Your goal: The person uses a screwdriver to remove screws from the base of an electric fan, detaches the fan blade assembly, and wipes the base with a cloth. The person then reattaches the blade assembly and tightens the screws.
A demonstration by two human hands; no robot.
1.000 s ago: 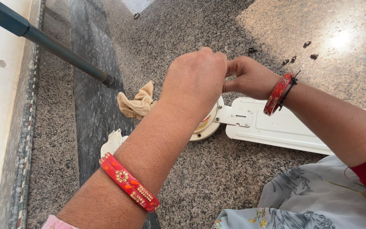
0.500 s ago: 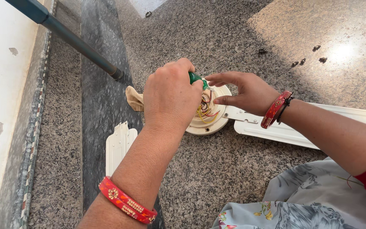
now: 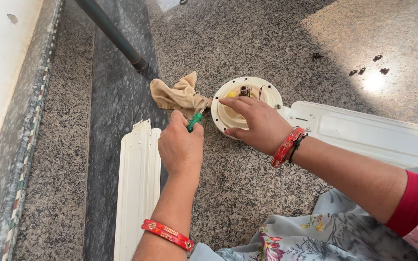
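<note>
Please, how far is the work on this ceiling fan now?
Done: one white blade lies detached on the floor. In hand: the left hand grips a green screwdriver and the right hand steadies the round motor housing. Left: another blade looks still joined.

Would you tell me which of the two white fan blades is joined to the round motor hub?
The blade on the right; it meets the hub, while the left one lies apart.

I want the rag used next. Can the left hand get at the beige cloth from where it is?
Probably yes: the beige cloth lies just beyond the left hand with bare floor between, but that hand is closed on a green-handled screwdriver.
</note>
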